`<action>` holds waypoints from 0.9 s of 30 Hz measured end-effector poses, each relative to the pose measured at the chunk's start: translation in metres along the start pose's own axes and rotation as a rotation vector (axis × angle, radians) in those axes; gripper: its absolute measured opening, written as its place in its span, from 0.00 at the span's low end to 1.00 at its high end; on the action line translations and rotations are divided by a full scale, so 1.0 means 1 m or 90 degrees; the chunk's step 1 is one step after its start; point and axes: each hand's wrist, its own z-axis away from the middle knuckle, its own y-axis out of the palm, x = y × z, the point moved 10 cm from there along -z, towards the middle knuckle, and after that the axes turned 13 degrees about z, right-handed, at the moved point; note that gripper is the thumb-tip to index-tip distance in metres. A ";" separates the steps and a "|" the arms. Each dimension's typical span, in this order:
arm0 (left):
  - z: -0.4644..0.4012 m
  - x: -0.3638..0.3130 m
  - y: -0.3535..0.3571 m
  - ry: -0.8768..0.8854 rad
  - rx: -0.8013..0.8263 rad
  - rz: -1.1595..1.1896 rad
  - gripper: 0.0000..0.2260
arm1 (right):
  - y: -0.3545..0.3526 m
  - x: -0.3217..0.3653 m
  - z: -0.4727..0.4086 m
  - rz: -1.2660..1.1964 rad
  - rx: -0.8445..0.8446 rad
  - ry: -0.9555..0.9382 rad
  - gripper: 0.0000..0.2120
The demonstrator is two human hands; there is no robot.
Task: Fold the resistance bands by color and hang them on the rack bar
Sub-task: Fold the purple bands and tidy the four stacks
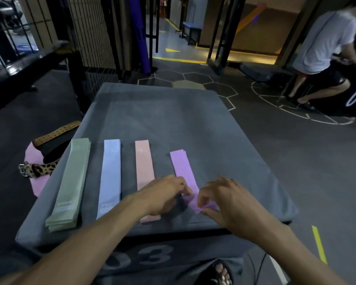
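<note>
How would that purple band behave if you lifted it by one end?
Probably floppy: the purple band lies thin and flat, and its near end crumples where the right hand and left hand pinch it. It looks light and unlikely to roll.

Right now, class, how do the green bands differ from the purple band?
The green bands lie stacked, flat and untouched at far left; the purple band lies far right, its near end pinched by the left hand and right hand. Both lie lengthwise on the grey box.
</note>
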 end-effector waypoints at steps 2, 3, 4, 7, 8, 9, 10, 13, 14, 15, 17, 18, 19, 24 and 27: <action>-0.006 0.001 0.000 0.002 -0.005 -0.031 0.29 | 0.006 -0.001 0.004 -0.008 0.016 0.006 0.05; -0.010 0.001 -0.002 -0.001 -0.001 -0.056 0.31 | 0.008 0.000 0.006 -0.006 0.017 0.006 0.06; -0.015 0.001 -0.002 -0.005 0.008 -0.084 0.33 | 0.010 0.001 0.008 -0.001 0.010 0.005 0.08; -0.026 -0.008 0.004 0.012 0.077 -0.140 0.41 | 0.013 0.003 0.014 0.006 -0.020 0.010 0.12; -0.029 -0.012 0.008 0.019 0.108 -0.145 0.42 | 0.013 0.004 0.015 0.002 -0.029 0.011 0.12; -0.030 -0.014 0.011 0.021 0.138 -0.142 0.43 | 0.013 0.005 0.017 0.001 -0.041 0.010 0.11; -0.031 -0.014 0.013 0.022 0.161 -0.137 0.42 | 0.012 0.005 0.018 0.001 -0.052 0.008 0.10; -0.035 -0.011 0.013 0.027 0.177 -0.137 0.41 | 0.007 0.002 0.022 0.004 -0.086 0.002 0.07; -0.037 -0.008 0.012 0.028 0.171 -0.136 0.40 | 0.006 0.001 0.022 0.005 -0.096 0.000 0.06; -0.039 -0.006 0.011 0.030 0.164 -0.132 0.37 | 0.004 0.000 0.023 0.006 -0.104 -0.001 0.06; -0.041 -0.003 0.010 0.037 0.150 -0.125 0.33 | 0.003 0.000 0.023 0.010 -0.115 -0.003 0.06; -0.042 -0.002 0.009 0.038 0.150 -0.124 0.31 | 0.002 0.001 0.023 0.012 -0.119 -0.004 0.06; -0.042 -0.001 0.010 0.036 0.154 -0.125 0.31 | 0.001 0.001 0.024 0.011 -0.122 -0.004 0.06; -0.044 -0.003 0.006 0.026 0.148 -0.163 0.40 | 0.004 -0.001 0.025 -0.006 -0.119 0.000 0.07; -0.049 -0.002 0.005 0.031 0.124 -0.150 0.40 | 0.009 -0.004 0.024 -0.027 -0.104 0.003 0.07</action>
